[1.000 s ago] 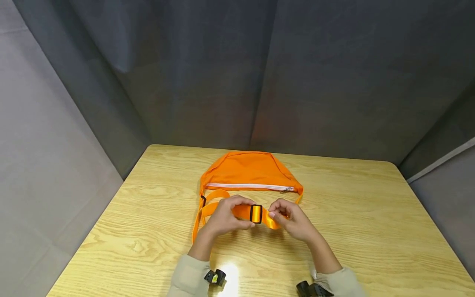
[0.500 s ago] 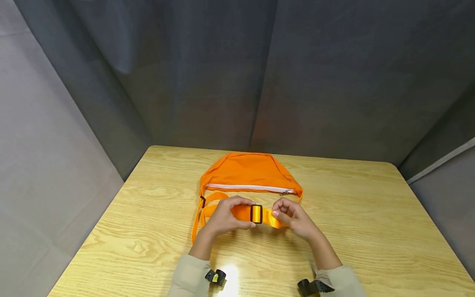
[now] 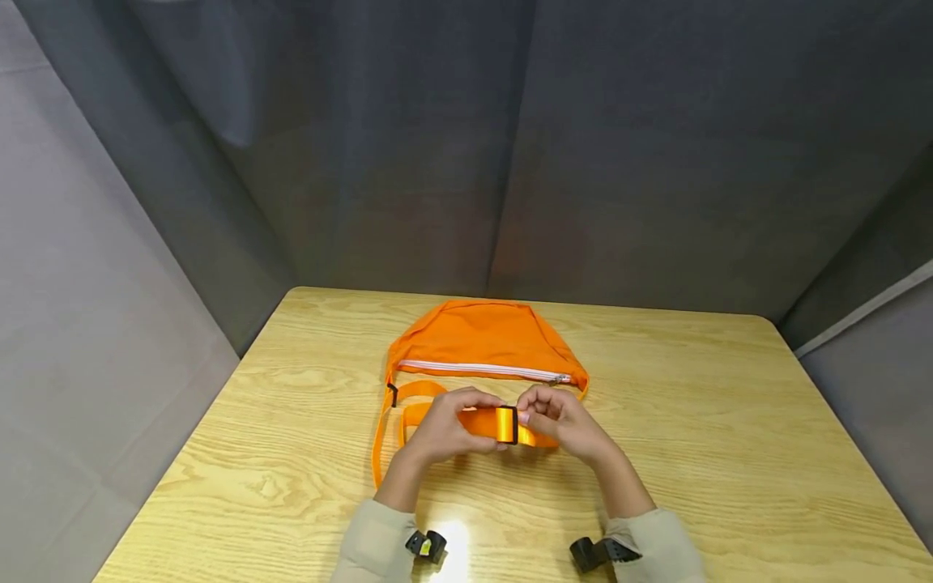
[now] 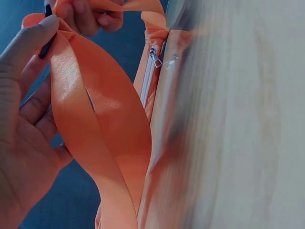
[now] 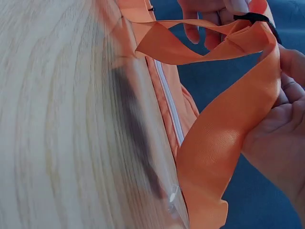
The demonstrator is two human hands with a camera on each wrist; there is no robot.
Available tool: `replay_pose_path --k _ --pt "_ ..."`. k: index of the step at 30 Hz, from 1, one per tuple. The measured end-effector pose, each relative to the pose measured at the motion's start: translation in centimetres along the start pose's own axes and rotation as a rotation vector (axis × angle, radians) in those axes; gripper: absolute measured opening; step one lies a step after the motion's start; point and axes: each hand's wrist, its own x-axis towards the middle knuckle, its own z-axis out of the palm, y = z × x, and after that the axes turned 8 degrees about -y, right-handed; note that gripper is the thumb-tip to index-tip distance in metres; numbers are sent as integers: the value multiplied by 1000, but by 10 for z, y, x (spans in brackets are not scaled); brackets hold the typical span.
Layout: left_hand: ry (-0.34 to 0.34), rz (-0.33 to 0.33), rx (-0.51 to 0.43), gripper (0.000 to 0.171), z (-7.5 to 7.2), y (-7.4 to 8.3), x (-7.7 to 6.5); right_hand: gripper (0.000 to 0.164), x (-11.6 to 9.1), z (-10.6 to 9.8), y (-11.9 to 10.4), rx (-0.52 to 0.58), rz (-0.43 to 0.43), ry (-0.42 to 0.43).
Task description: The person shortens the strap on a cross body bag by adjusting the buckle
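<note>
An orange waist bag [image 3: 484, 336] with a white zipper lies on the table. Its orange strap [image 4: 109, 119] loops forward and is threaded through a black slider buckle [image 3: 514, 425]. My left hand [image 3: 453, 425] grips the buckle and strap from the left, its thumb pressing the black bar in the left wrist view. At the buckle's right side, my right hand [image 3: 564, 421] pinches the strap, fingers curled. Part of the strap behind the fingers is hidden. In the right wrist view, a wide length of strap hangs beneath the right hand [image 5: 281, 114].
The wooden table [image 3: 729, 437] extends on both sides of the bag. A second black strap fitting [image 3: 394, 394] lies at the bag's left. Dark grey curtain [image 3: 379, 146] hangs behind the table. Each wrist wears a small black camera.
My right hand has moved left, up against the buckle. The buckle has turned and shifted slightly right, and the strap section between the hands is shorter. The left hand keeps its grip.
</note>
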Motion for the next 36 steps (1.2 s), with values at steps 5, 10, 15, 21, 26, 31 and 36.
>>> replay_pose_path --k 5,10,15,21,26,31,36 --pt "14 1 4 43 -1 -2 -2 15 -4 -5 5 -89 71 14" --pt "27 -24 -16 44 -4 -2 -4 12 -11 -13 11 -180 77 19" --pt "42 5 -13 44 -3 -9 -3 11 -12 -14 14 -114 65 30" --pt "48 38 20 43 -2 0 -2 12 -9 -8 10 -75 54 62" --pt "42 32 26 41 2 0 -1 12 -2 1 8 -41 22 58" --pt "46 10 24 41 4 2 -3 19 -8 1 5 -51 50 70" --pt "30 6 1 42 3 5 -4 25 -23 -9 6 -154 84 63"
